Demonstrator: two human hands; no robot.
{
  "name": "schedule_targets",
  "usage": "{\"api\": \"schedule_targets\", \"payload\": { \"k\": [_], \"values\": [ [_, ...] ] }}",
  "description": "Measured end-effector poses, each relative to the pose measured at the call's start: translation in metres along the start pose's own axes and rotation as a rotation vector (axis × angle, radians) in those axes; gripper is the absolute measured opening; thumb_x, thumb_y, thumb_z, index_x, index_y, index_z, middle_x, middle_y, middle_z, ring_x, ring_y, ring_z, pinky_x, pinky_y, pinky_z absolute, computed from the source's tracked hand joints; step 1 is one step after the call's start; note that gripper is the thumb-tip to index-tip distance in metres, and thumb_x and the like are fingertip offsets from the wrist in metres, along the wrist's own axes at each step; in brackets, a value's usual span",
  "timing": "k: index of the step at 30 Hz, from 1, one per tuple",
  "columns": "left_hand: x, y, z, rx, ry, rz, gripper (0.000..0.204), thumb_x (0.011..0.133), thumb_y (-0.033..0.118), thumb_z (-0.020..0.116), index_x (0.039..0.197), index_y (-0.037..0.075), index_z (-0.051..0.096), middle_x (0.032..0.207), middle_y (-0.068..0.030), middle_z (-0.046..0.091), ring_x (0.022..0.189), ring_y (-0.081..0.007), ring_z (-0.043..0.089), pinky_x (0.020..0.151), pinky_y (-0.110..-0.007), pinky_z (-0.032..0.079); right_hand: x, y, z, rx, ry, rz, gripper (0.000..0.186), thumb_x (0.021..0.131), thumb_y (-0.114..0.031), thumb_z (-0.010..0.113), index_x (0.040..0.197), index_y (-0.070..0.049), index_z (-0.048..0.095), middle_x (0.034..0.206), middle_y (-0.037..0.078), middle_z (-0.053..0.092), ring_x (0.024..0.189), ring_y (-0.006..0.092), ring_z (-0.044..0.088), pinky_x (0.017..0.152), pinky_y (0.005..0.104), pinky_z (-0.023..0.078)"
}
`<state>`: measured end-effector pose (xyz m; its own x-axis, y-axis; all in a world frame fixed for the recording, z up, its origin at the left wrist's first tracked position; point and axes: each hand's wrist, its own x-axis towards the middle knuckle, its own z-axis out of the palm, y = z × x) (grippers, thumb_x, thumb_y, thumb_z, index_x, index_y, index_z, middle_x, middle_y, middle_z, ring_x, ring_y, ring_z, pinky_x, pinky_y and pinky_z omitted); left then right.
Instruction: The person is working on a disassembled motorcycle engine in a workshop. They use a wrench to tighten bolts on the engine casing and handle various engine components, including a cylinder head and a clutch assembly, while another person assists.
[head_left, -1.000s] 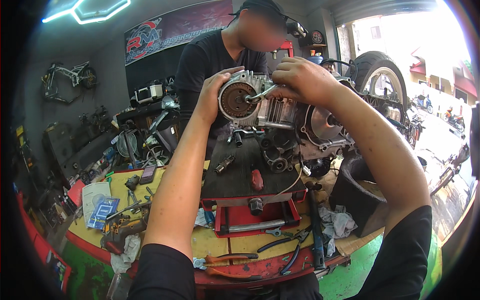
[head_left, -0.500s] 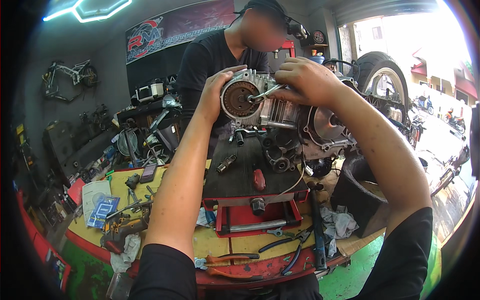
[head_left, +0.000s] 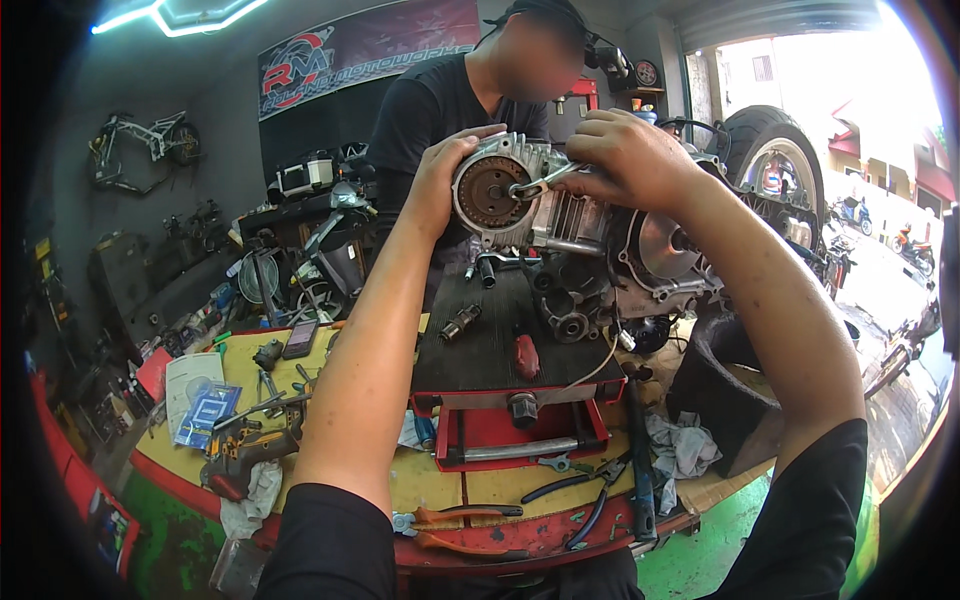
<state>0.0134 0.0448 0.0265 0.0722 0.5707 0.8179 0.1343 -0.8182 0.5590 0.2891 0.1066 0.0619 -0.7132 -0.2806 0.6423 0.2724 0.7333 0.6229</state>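
A silver scooter engine rests on a black-topped red stand. My left hand grips the finned cylinder head at its left side, with the round brown opening facing me. A silver ring wrench is in my right hand, which comes in from the right; the ring end sits on the head's face. Across the stand a person in a black shirt stands behind the engine.
The yellow bench carries pliers, cutters, a phone, a blue packet, rags and loose parts. A black tyre lies at right, a wheel behind it. Cluttered shelves fill the left.
My hands and the engine stay where they were. The wrench in my right hand has turned slightly on the cylinder head.
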Motion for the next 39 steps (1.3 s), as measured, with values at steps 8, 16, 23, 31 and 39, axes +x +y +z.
{"api": "schedule_targets", "payload": {
  "k": [8,16,23,31,39],
  "values": [
    [-0.0001,-0.0011,0.0006,-0.021,0.009,-0.006,0.05,0.1,0.024,0.043,0.131,-0.009,0.064,0.118,-0.0156,0.073,0.104,-0.018,0.071,0.093,-0.029,0.056,-0.001,-0.0005,0.0002,0.012,-0.012,0.031,0.038,0.091,-0.041,0.072,0.098,-0.005,0.066,0.095,0.013,0.063,0.098,0.0358,0.063,0.086,0.0474,0.051],
    [-0.0012,0.0012,0.0017,-0.01,0.002,0.002,0.05,0.1,0.024,0.043,0.132,-0.009,0.063,0.116,-0.0158,0.073,0.103,-0.0178,0.071,0.092,-0.029,0.057,-0.0012,0.0005,0.0,0.005,-0.012,0.046,0.037,0.093,-0.044,0.069,0.094,-0.007,0.067,0.092,0.012,0.065,0.097,0.0335,0.065,0.086,0.0466,0.051],
    [-0.0004,-0.0006,0.0002,-0.018,-0.005,0.008,0.049,0.1,0.024,0.043,0.131,-0.009,0.064,0.116,-0.0158,0.073,0.104,-0.0177,0.071,0.093,-0.028,0.056,-0.0005,0.0021,0.0015,0.037,0.045,0.022,0.034,0.088,-0.035,0.075,0.096,-0.003,0.067,0.089,0.012,0.063,0.092,0.0353,0.063,0.082,0.0465,0.051],
    [-0.0003,-0.0033,-0.0015,-0.021,-0.004,0.007,0.047,0.102,0.023,0.042,0.13,-0.008,0.065,0.117,-0.0144,0.073,0.104,-0.0169,0.071,0.093,-0.029,0.056,0.0006,0.0031,0.0027,0.028,0.037,0.006,0.033,0.088,-0.033,0.075,0.096,-0.002,0.067,0.09,0.013,0.063,0.092,0.0353,0.063,0.082,0.0455,0.05],
    [0.0007,-0.0034,-0.0022,-0.008,-0.027,0.015,0.049,0.102,0.025,0.042,0.135,-0.006,0.062,0.117,-0.0144,0.073,0.105,-0.0174,0.071,0.095,-0.031,0.056,0.0008,0.0015,0.0018,0.021,0.012,0.026,0.032,0.087,-0.031,0.076,0.098,-0.002,0.068,0.091,0.013,0.064,0.093,0.0356,0.063,0.084,0.0458,0.05]
  ]
}}
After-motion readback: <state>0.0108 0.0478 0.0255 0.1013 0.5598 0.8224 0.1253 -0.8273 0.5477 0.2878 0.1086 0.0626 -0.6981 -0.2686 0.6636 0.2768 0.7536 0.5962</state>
